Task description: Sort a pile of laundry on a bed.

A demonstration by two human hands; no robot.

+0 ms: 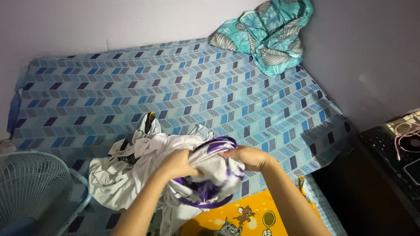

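Lower centre of frame: left hand (178, 165) and right hand (247, 157) both clutch a white-purple garment (205, 175) above the bed (183, 87); teal blanket (267, 32) upper right.

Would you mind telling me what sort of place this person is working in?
Most likely a small bedroom at home. A bed with a blue patterned sheet fills the corner, a teal blanket lies crumpled at its head, and a white fan stands beside it. Both hands grip a white and purple garment.
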